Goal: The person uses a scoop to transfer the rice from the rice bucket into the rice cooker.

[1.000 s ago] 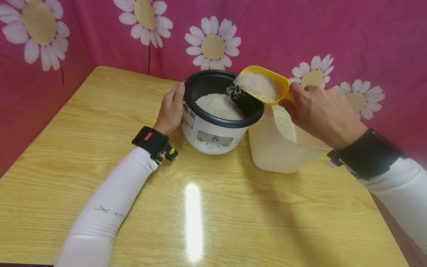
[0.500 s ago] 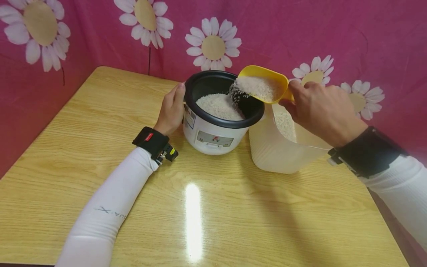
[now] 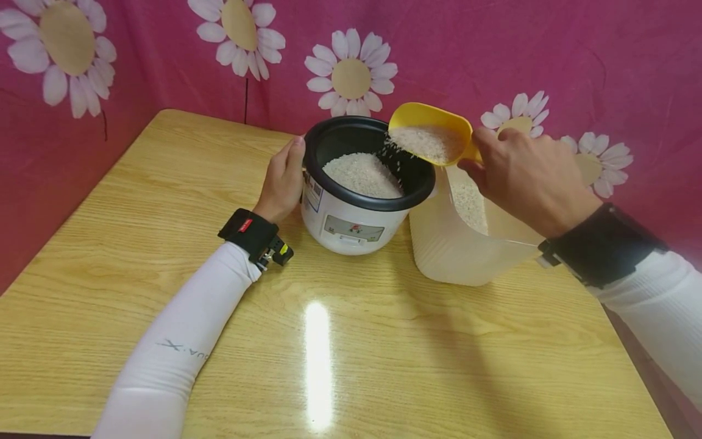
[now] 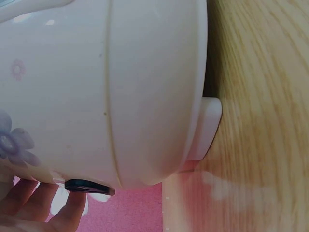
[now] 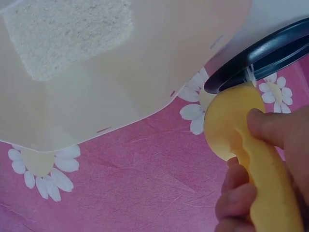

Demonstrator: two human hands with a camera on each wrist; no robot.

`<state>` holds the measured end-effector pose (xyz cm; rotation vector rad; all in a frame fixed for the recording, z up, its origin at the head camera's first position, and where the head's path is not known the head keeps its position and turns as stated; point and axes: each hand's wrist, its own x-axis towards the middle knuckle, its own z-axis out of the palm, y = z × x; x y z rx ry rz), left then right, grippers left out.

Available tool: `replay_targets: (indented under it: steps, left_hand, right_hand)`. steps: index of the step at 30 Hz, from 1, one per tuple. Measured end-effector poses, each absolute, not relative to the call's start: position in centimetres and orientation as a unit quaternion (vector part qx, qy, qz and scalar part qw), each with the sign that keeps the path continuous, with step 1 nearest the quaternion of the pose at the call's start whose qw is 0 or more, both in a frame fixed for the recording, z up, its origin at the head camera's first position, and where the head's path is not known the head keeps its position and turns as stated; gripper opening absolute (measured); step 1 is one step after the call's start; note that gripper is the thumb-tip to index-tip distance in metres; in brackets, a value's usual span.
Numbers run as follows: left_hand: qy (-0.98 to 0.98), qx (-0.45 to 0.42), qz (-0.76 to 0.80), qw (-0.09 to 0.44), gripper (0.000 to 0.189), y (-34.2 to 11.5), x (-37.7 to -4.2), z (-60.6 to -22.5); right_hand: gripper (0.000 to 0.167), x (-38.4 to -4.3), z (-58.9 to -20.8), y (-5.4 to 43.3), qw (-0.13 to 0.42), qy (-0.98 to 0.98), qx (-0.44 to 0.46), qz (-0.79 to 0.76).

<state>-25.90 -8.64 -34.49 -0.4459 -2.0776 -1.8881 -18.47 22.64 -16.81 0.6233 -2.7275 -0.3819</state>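
A white rice cooker [image 3: 351,228] with a black rim stands on the table, a mound of rice [image 3: 362,175] in its pot. Against its left side my left hand [image 3: 281,180] grips, the thumb close to the rim; in the left wrist view its fingers [image 4: 70,210] reach round the cooker's wall beside a small black tab [image 4: 87,186]. My right hand [image 3: 534,180] holds a yellow scoop [image 3: 430,116] by its handle, seen closely in the right wrist view. The scoop tilts over the pot's right rim, and grains fall from its lip into the pot. Rice still covers its floor.
Right of the cooker, partly under my right hand, stands a translucent plastic bin [image 3: 455,256] with rice [image 3: 468,204] inside. A pink cloth [image 3: 455,49] with daisies hangs behind the wooden table [image 3: 230,341].
The scoop has tipped slightly more, its far edge rising, and holds less rice. Grains keep falling into the pot. My left hand and the cooker stay in place.
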Motion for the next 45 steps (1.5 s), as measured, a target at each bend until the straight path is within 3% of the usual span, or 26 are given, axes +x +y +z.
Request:
replay_targets:
  steps: [36, 45]
  left_hand:
    - [-0.726, -0.152, -0.655, 0.148, 0.051, -8.9, -26.0, -34.7]
    - [-0.724, -0.154, -0.656, 0.149, 0.05, -8.8, -26.1, -34.5]
  right_hand:
    - [0.032, -19.7, -16.6, 21.1, 0.18, -0.942, 0.219, -0.18]
    - [0.03, -19.7, -16.7, 21.2, 0.206, -0.931, 0.236, -0.185]
